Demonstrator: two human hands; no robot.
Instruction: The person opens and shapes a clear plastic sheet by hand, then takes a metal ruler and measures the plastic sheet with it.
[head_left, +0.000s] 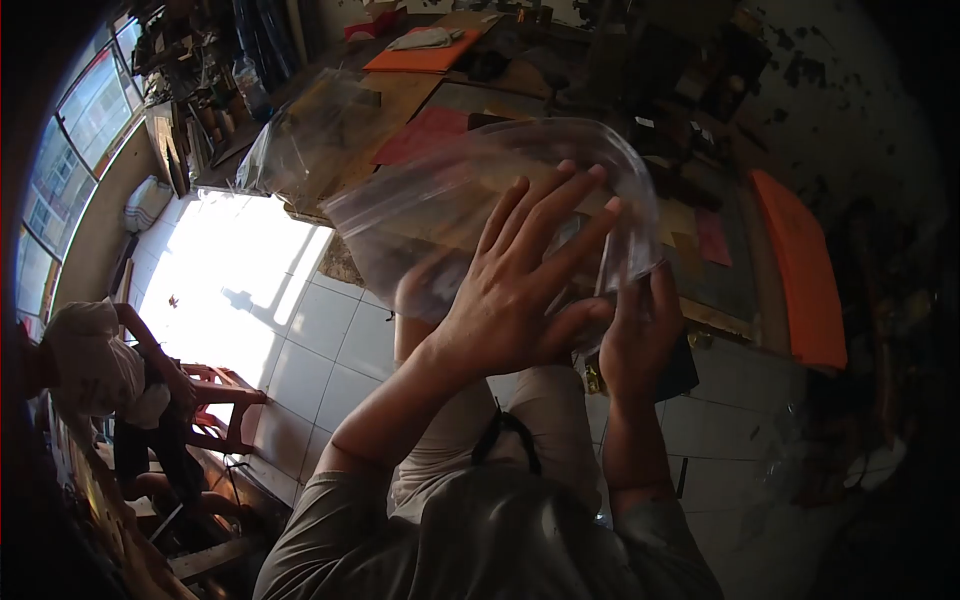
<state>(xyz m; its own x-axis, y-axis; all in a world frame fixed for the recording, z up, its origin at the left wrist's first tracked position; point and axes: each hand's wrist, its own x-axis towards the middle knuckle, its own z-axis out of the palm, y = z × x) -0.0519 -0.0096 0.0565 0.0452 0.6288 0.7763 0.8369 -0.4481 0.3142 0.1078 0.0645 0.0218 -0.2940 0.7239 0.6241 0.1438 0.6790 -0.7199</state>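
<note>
A clear plastic bag (425, 210), or a folded clear sheet, spreads in front of me above my lap, its far edge curving round to the right. My left hand (535, 260) lies over it with the fingers stretched out and apart. On the right side, my right hand (640, 335) is closed around the plastic's edge, thumb and fingers pressed together. The plastic blurs in places, and part of my right hand's grip is hidden behind it.
A worktable (345, 145) holds another clear plastic piece (300, 130), a red sheet (425, 135) and an orange sheet (425, 52). An orange panel (803, 270) stands at right. Another person (110, 370) sits at left near a red stool (225, 405).
</note>
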